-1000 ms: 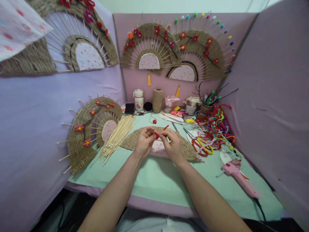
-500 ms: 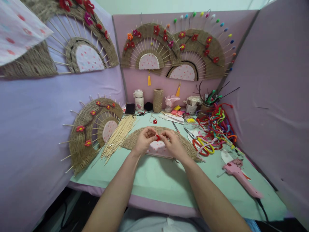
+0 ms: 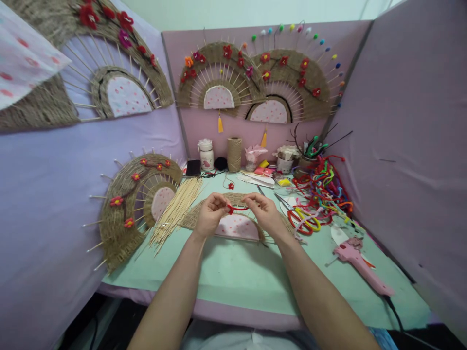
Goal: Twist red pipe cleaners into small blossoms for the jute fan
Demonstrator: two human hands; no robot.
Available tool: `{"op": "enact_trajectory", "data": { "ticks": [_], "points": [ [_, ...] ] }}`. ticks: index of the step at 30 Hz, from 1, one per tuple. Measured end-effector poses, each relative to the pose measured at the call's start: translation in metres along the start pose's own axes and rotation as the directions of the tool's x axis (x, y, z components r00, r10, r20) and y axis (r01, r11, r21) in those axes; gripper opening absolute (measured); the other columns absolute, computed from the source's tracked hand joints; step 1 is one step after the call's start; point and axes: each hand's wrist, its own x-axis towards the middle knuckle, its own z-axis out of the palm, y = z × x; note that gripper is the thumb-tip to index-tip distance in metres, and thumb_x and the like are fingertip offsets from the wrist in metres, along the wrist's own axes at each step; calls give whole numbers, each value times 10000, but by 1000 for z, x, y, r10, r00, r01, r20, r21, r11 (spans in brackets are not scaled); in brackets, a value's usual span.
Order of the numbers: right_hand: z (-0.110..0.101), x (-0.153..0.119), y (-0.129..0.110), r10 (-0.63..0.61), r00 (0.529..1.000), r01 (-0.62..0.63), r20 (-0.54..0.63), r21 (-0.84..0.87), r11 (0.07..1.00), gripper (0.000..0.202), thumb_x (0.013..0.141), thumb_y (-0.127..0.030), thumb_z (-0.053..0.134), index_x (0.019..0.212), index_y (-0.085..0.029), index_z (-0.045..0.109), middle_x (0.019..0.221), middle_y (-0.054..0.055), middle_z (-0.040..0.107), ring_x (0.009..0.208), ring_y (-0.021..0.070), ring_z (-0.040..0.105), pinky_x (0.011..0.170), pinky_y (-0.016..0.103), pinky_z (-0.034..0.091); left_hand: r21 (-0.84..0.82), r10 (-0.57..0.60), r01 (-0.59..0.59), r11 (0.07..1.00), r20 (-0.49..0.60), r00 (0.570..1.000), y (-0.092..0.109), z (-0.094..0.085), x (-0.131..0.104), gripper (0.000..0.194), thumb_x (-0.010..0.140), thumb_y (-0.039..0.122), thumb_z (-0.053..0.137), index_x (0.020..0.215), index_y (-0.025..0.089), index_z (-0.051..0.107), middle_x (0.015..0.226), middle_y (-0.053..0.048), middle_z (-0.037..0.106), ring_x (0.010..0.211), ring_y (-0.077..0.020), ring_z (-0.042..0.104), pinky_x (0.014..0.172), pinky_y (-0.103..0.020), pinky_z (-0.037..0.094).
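Note:
Between my hands a red pipe cleaner (image 3: 240, 209) is stretched, its left end bent into a small looped cluster. My left hand (image 3: 213, 214) pinches that looped end. The other end is held between the thumb and fingers of my right hand (image 3: 263, 210). Beneath both hands lies a twine-woven fan (image 3: 195, 217) with a white dotted half-round centre (image 3: 237, 227). A small red flower (image 3: 231, 185) rests on the table just beyond the fan.
Thin bamboo sticks (image 3: 177, 209) lie left of the fan. On the right are scissors (image 3: 304, 221), a heap of colourful pipe cleaners (image 3: 323, 187) and a pink glue gun (image 3: 361, 267). A twine spool (image 3: 234, 154) and white bottle (image 3: 206, 154) stand behind. Finished fans (image 3: 219, 68) hang on the walls.
My hands have moved apart, drawing out a straight length of the red pipe cleaner between them. The whole view has shifted slightly.

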Motion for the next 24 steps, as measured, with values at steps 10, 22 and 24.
{"op": "enact_trajectory", "data": {
  "ticks": [10, 22, 24],
  "points": [
    [11, -9, -10, -280, 958, 257, -64, -245, 935, 96, 800, -286, 603, 735, -215, 614, 748, 17, 637, 785, 177, 560, 794, 345, 389, -177, 26, -24, 984, 6, 1000, 6, 2, -2, 258, 642, 152, 718, 745, 179, 484, 677, 28, 570, 670, -89, 536, 649, -221, 405],
    [16, -9, -6, 6, 973, 9, -229, 66, 998, 128, 753, -331, 629, 728, -207, 649, 747, 14, 650, 732, 170, 579, 711, 306, 432, -145, -80, 87, 986, 48, 996, 5, 5, -3, 258, 648, 178, 724, 739, 169, 482, 707, 16, 574, 676, -86, 524, 651, -218, 403],
    [17, -6, -3, 110, 969, -65, -220, 201, 977, 141, 725, -345, 650, 721, -205, 654, 739, 8, 651, 722, 164, 581, 704, 299, 437, -150, -96, 102, 983, 46, 994, 4, 5, -3, 262, 642, 174, 728, 737, 168, 483, 703, 20, 572, 662, -79, 519, 647, -211, 399]
  ]
}}
